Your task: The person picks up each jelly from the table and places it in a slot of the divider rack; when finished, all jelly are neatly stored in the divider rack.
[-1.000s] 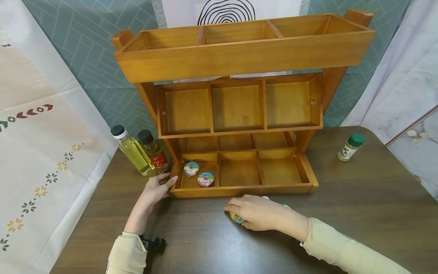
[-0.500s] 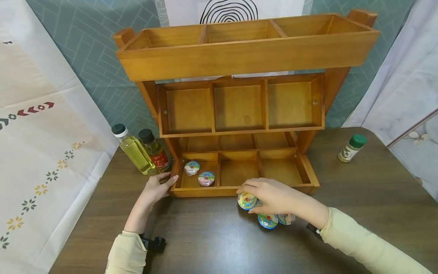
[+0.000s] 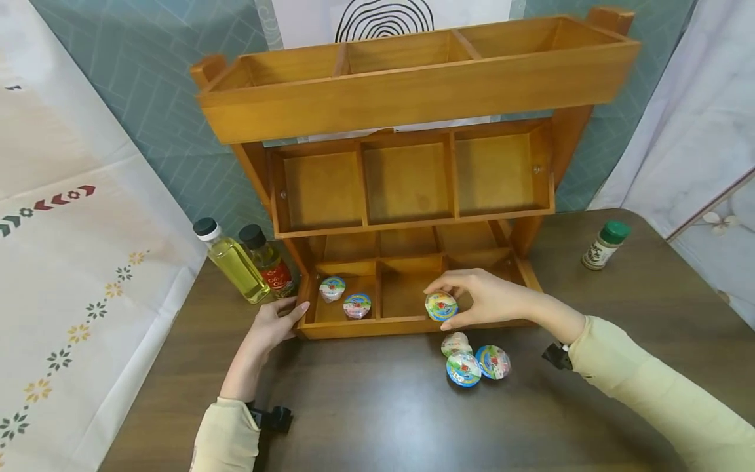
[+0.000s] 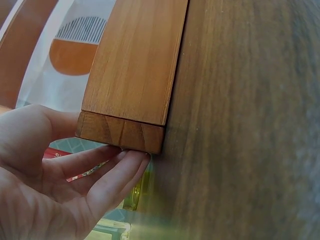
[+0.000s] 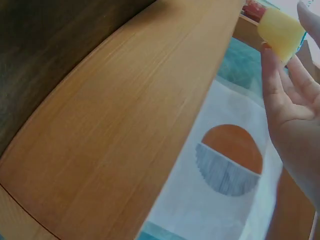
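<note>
My right hand pinches a small jelly cup between thumb and fingers, its printed lid facing up. In the right wrist view the cup's yellow body shows at the fingertips. The cup is over the bottom tray's middle compartment, near its front rim. My left hand grips the front left corner of the wooden rack, thumb over the edge and fingers along the end face. Two more jelly cups, one whitish and one pinkish, lie in the bottom left compartment.
Three jelly cups lie clustered on the dark wooden table in front of the rack. Two oil bottles stand beside the rack's left end. A green-capped seasoning jar stands to the right. The rack's upper tiers overhang the bottom tray.
My right hand has lifted the yellow jelly cup from the table and carried it up and over the rack's front edge, uncovering the three other cups. The left hand keeps its hold.
</note>
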